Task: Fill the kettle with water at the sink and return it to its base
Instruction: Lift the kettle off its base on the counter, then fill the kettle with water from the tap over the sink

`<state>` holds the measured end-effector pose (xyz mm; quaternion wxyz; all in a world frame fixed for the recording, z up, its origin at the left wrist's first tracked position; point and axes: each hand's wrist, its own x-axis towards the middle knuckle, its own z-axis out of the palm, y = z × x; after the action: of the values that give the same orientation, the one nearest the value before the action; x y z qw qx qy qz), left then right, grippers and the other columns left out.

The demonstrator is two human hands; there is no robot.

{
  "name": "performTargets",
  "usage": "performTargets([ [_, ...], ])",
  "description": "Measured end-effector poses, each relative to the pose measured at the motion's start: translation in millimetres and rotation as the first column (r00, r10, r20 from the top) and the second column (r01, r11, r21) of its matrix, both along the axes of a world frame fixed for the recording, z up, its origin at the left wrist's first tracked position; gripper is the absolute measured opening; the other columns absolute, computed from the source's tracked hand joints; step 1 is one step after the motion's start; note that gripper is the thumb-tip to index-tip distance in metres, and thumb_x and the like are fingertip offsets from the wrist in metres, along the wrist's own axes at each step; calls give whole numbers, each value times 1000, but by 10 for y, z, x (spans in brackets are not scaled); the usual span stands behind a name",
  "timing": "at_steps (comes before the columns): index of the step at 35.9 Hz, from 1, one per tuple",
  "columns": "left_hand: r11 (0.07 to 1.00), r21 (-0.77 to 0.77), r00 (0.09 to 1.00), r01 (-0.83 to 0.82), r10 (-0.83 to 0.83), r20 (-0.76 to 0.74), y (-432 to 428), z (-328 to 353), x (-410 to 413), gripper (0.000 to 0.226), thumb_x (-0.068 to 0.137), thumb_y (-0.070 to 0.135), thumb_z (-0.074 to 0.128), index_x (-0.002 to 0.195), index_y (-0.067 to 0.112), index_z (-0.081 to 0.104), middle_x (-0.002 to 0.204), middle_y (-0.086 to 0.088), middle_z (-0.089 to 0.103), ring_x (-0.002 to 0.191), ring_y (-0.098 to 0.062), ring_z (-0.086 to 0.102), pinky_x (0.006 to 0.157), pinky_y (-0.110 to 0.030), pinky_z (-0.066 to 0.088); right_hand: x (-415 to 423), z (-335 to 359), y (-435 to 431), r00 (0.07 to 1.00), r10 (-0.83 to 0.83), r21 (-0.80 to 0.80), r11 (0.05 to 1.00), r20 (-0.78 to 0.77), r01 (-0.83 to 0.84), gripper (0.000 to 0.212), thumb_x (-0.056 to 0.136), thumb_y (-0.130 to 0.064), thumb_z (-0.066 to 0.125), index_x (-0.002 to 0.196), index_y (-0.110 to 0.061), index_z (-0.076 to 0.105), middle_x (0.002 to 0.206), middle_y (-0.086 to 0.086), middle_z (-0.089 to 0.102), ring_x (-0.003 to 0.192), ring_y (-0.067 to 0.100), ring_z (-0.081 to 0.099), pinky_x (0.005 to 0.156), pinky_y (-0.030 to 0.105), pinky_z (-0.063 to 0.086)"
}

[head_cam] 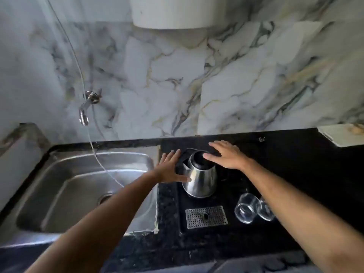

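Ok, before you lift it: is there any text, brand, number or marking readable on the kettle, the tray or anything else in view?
None can be read.
Stainless steel kettle with black lid: no label or level marks visible on the side that shows.
Black tray with perforated metal drain grate: no text.
White appliance on the wall: plain, no lettering seen.
White object at the right counter edge: blurred, nothing legible.

Dim, soft, slightly blurred view; wide-angle bending at edges, glare on sink (49, 175).
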<state>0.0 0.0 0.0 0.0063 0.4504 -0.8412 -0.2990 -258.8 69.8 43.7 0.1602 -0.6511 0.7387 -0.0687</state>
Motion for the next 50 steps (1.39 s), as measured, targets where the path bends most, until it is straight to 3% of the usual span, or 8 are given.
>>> performTargets([
  [5,985,164,994,-52,67,-85,174,-347,-155,128,67,58,84,157,13,5,166,-10,12,152,-30,14,123,-46,18,-159,-383,214,873,-175,-73,970,456,233,74,77,-84,35,92,-18,64,93,-2,66,95,15,60,86,35,43],
  [17,895,409,892,-178,322,-317,292,-633,-354,94,66,52,86,137,21,31,136,-6,52,125,-22,52,103,-34,44,-346,-1011,156,174,-400,275,830,900,486,85,86,-76,34,110,-4,70,114,19,70,109,32,64,105,49,42],
  [22,875,449,849,-180,369,-379,310,-673,-388,78,68,46,86,124,30,34,127,-8,55,113,-22,55,104,-47,47,-292,-1167,63,4,-350,298,803,937,516,60,93,-56,38,62,-8,57,49,5,56,52,18,51,63,32,38],
  [27,846,507,789,-166,422,-446,283,-648,-362,87,73,38,86,140,22,32,136,-9,55,126,-27,55,107,-46,48,-253,-1188,-64,46,-292,219,803,955,554,62,91,-40,32,35,-16,43,35,3,39,39,17,37,53,33,30],
  [39,909,341,679,-241,409,-610,-208,322,266,97,70,42,87,147,41,29,146,0,46,130,-23,52,110,-49,44,392,-345,-956,-2,-150,127,831,989,541,44,80,-43,40,48,-13,42,37,3,38,34,19,28,40,31,20],
  [42,892,70,705,-447,400,-586,-315,614,552,114,69,53,83,156,27,14,160,-6,25,145,-22,29,119,-44,28,772,-202,-1202,-19,-133,122,825,991,552,39,78,-41,45,51,-13,46,39,3,40,34,20,29,40,30,20],
  [46,669,-571,873,-476,282,-397,-481,875,862,90,72,70,69,142,18,43,161,-10,27,151,-29,18,118,-49,23,1311,-156,-1489,-30,-134,128,820,991,558,34,80,-38,46,57,-14,50,37,0,41,31,15,31,36,24,20],
  [50,667,-575,874,-474,436,-215,-780,837,1197,74,76,71,63,128,20,57,162,-7,22,153,-31,-2,120,-55,7,1829,-204,-1765,-4,-134,115,833,991,541,33,78,-37,47,56,-13,51,37,3,42,31,17,32,37,23,22],
])
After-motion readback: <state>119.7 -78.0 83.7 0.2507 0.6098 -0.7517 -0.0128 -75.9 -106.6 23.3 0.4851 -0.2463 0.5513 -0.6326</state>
